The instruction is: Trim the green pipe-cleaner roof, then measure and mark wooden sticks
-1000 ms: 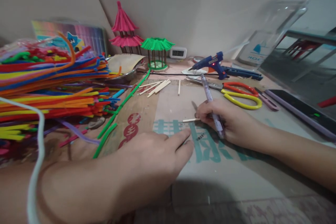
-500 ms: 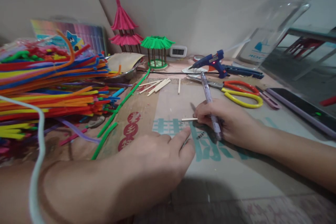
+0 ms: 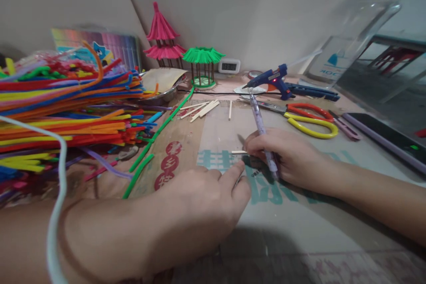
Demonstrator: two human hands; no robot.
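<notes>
My right hand is closed around a pale purple patterned pen, which stands slanted with its upper end away from me. Just by that hand's fingertips a short pale wooden stick lies on the sheet; whether the fingers grip it I cannot tell. My left hand rests low over the sheet, its forefinger and thumb drawn together close to the stick. Anything between those fingers is too hidden to make out. Farther back lie several matching sticks in a loose pile and a single stick apart from them.
Bundles of coloured pipe cleaners fill the left. Behind stand a pink tiered pavilion, a green-roofed pavilion and a small digital clock. A blue glue gun, scissors and a phone are on the right.
The whole view has shifted slightly, so things sit a little farther right. My right fingertips cover a bit more of the stick's end. Both hands otherwise keep nearly the same pose.
</notes>
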